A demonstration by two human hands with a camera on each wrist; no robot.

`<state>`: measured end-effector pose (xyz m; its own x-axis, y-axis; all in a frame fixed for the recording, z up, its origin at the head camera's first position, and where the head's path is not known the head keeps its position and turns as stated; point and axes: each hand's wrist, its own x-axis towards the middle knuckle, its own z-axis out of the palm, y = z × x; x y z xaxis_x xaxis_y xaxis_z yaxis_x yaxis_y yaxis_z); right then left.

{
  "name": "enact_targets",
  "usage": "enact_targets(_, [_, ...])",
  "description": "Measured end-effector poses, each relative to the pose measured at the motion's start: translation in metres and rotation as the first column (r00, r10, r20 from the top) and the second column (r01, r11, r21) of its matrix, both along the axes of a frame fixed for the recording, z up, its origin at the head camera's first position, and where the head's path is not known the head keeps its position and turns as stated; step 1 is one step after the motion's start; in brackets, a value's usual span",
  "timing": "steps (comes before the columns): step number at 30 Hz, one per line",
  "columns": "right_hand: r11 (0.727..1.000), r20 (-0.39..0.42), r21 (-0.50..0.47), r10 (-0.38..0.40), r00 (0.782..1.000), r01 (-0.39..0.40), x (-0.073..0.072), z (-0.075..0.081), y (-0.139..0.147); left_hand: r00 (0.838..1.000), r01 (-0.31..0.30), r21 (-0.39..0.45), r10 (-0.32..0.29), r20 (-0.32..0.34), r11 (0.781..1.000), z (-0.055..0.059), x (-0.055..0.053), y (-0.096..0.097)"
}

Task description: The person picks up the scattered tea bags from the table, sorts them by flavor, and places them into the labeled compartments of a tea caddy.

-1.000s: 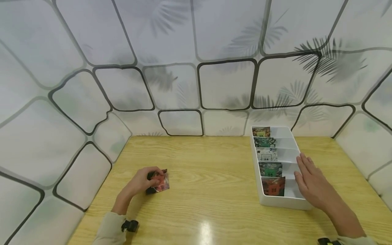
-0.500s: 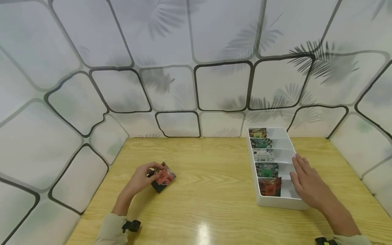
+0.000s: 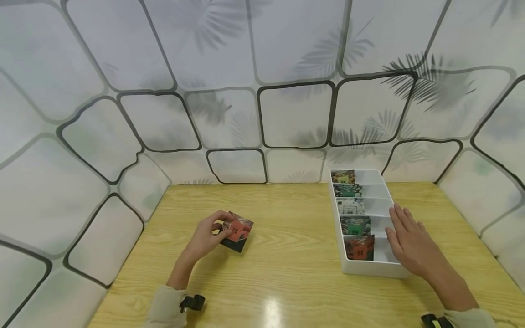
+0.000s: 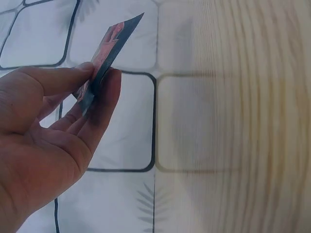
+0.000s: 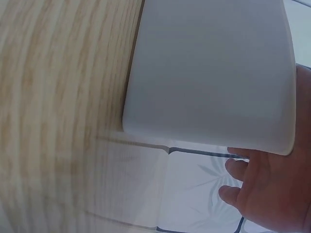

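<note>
My left hand (image 3: 205, 238) pinches a small flat packet (image 3: 246, 226) with a red square label and dark edges. In the left wrist view the packet (image 4: 115, 43) stands nearly edge-on between thumb and fingers, tilted and raised above the table. A white divided box (image 3: 375, 269) stands at the right, and in its left half several similar packets lean, one per compartment. The nearest of these is a red-labelled packet (image 3: 359, 248). With fingers straight, my right hand (image 3: 416, 248) rests along the box's right rim. The right wrist view shows the box's white outer wall (image 5: 209, 73) close beside that hand.
A light wooden table (image 3: 287, 255) spreads under both hands, and the box stands near its back right. Patterned wall panels (image 3: 295, 114) enclose the back and both sides. Each wrist carries a black strapped camera (image 3: 193, 302).
My left hand has moved right and slightly away from me, carrying the packet, which has turned so more of its face shows. My right hand stays on the box rim.
</note>
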<state>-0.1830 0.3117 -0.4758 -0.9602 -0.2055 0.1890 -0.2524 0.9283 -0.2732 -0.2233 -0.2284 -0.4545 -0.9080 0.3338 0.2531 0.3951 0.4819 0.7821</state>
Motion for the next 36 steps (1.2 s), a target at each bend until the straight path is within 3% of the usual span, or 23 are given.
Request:
enact_targets(5, [1.0,0.032,-0.006,0.011,0.999,-0.011,-0.002,0.003,0.0,0.999,0.036,0.06,-0.037,0.014,0.998,0.0,0.0,0.018])
enact_targets(14, [0.995,0.091,-0.092,0.035,0.995,-0.026,-0.008,0.004,0.006,0.994,0.11,0.147,-0.106,-0.032,0.983,-0.002,-0.006,0.048])
enact_targets(20, [0.998,0.076,-0.052,0.025,0.997,-0.022,-0.011,-0.001,0.008,0.993,0.113,0.179,-0.114,-0.009,0.977,0.004,-0.005,0.073])
enact_targets(29, [1.0,0.085,-0.019,0.012,0.996,-0.011,-0.012,0.004,0.006,0.987,0.154,0.205,-0.16,0.014,0.967,0.007,-0.002,0.104])
enact_targets(36, [1.0,0.085,-0.019,0.005,0.996,-0.004,-0.012,0.005,0.005,0.989,0.149,0.224,-0.151,-0.01,0.963,0.01,0.0,0.124])
